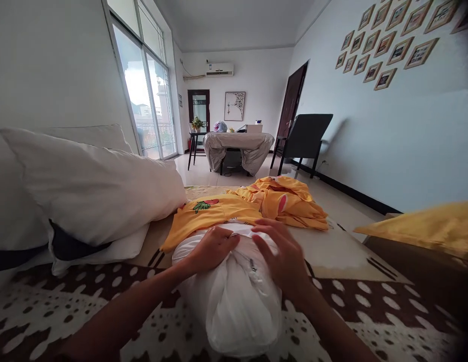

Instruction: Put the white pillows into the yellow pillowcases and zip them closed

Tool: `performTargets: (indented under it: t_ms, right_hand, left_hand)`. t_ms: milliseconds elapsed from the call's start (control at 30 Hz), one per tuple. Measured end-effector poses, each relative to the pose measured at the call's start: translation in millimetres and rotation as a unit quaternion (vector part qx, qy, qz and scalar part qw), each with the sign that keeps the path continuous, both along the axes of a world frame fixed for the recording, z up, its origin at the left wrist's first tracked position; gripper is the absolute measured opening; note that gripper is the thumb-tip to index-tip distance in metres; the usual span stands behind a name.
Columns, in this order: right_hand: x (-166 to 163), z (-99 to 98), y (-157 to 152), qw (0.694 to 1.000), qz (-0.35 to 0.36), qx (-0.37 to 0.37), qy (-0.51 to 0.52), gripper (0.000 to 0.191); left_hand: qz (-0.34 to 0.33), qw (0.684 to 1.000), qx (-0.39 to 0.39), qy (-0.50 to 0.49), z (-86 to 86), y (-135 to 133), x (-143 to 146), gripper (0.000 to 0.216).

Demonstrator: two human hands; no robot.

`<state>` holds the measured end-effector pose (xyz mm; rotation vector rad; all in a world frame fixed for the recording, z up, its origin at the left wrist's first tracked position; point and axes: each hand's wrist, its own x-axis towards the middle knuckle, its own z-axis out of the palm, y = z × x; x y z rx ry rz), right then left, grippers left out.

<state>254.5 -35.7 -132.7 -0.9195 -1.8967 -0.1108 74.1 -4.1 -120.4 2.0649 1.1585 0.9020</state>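
A white pillow insert (237, 301) lies lengthwise in front of me on the brown-and-white patterned bedspread (68, 311). Its far end goes into a yellow pillowcase (215, 211) with a red and green print. My left hand (213, 246) presses on the top of the white pillow, fingers curled into the cloth. My right hand (281, 256) lies over the pillow's right side with fingers spread, beside a small zip pull (252, 264). More yellow cloth (290, 201) sits crumpled just beyond.
Two large white pillows (94, 186) are stacked at my left against the wall. A yellow cushion (430, 229) rests at the right. Farther off stand a covered table (237, 146), a dark chair (305, 138) and a glass balcony door (147, 95).
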Motion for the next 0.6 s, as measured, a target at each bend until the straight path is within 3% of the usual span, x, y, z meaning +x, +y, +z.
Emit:
performTargets:
  t_ms: [67, 167, 233, 333, 467, 600]
  right_hand:
    - [-2.2, -0.2, -43.5, 0.989, 0.013, 0.12, -0.083, 0.03]
    - [-17.5, -19.0, -92.8, 0.958, -0.065, 0.175, -0.216, 0.052]
    - [-28.9, -36.9, -103.5, 0.948, -0.137, 0.172, -0.228, 0.06]
    - [-37.1, -59.8, -94.9, 0.942, -0.17, 0.158, -0.242, 0.042]
    - [-38.1, -77.1, -83.6, 0.957, -0.081, 0.19, -0.202, 0.03]
    - [-43.2, -82.2, -100.6, 0.981, 0.01, 0.155, -0.113, 0.029]
  left_hand:
    - [0.006, 1.0, 0.013, -0.005, 2.3, -1.6, 3.7, 0.039]
    - [0.02, 0.999, 0.025, -0.023, 7.5, -4.9, 11.3, 0.04]
    - [0.027, 0.998, 0.038, -0.033, 13.7, -10.4, 18.4, 0.039]
    - [0.036, 0.992, 0.11, -0.041, 25.3, -21.5, 29.3, 0.039]
    - [0.062, 0.976, 0.204, -0.039, 28.8, -25.6, 36.9, 0.039]
    - [0.084, 0.976, 0.199, -0.027, 6.0, -18.7, 33.3, 0.039]
